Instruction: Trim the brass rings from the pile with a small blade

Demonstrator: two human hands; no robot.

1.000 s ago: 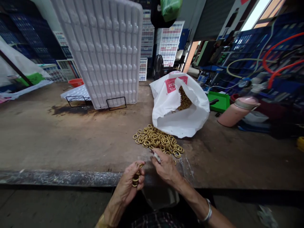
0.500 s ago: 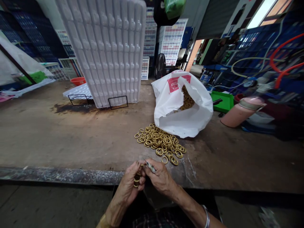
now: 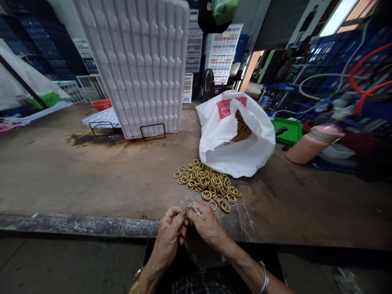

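The left hand (image 3: 168, 234) largely hides its rings (image 3: 179, 231) (the ribbed tray (image 3: 143, 73) is cropped above).

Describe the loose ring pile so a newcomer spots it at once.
On the brown table, find the white sack with red print. The gold-coloured ring pile lies at its near edge. Unlike the rings inside the sack, these lie out on the table.

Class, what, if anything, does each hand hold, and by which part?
The left hand holds a ring and the right hand a pale object, both partly hidden; which part each grips cannot be told.
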